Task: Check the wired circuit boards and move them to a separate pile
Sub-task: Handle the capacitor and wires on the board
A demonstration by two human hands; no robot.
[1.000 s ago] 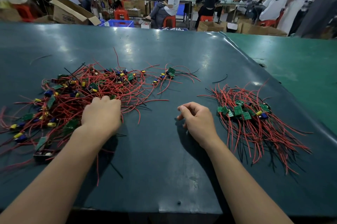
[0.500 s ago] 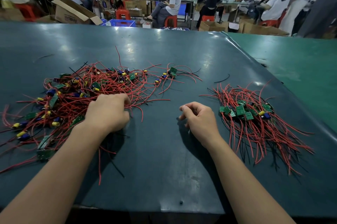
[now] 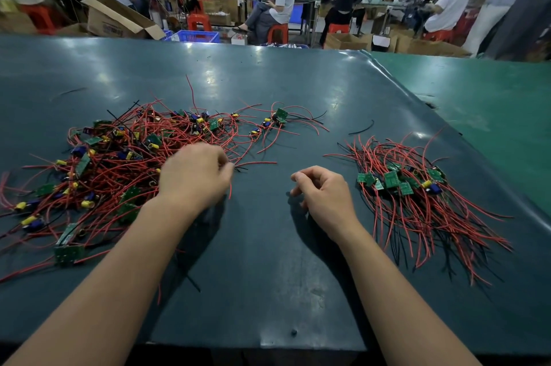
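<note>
Left hand (image 3: 193,177) at right edge of big tangled pile (image 3: 119,162), fingers curled, pinching red wire ends; right hand (image 3: 325,195) on mat (image 3: 268,276), loosely curled, holding nothing; sorted pile (image 3: 417,195) just right of it.

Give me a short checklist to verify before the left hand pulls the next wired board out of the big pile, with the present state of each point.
1. Left hand at the near right edge of the unsorted pile: ok.
2. Left grip closed on a red wire: ok; which board it leads to: cannot tell.
3. That wire free of the tangle: cannot tell.
4. Right hand holds nothing, fingers loosely curled, ready to take a board: ok.
5. Checked pile apart from the unsorted pile: ok.
6. Bare table between the piles for checking: ok.
</note>
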